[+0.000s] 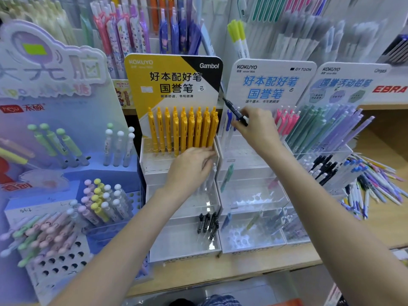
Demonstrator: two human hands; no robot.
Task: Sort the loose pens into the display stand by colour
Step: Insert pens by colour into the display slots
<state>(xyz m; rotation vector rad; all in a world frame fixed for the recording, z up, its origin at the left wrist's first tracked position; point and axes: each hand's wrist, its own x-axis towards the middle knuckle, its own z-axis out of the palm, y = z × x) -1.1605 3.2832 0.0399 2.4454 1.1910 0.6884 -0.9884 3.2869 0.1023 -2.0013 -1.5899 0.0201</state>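
Observation:
My right hand [256, 127] pinches a dark pen [235, 111] up at the top tier of the white display stand [262, 82], beside blue-clipped pens [228, 122] and pink pens [284, 122]. My left hand [189, 168] reaches to the right side of the yellow-signed stand [174, 78], its fingers on the clear divider just below the row of yellow pens [183, 131]. Whether those fingers grip anything I cannot tell. White pens [209, 177] stand under that hand. Black pens [208, 224] sit in the same stand's bottom tier.
A heap of loose mixed-colour pens [375, 184] lies on the wooden shelf [386, 138] at the right. A third stand [344, 82] holds green and purple pens. On the left, a blue stand [66, 173] carries pastel pens. Hanging pen racks fill the back.

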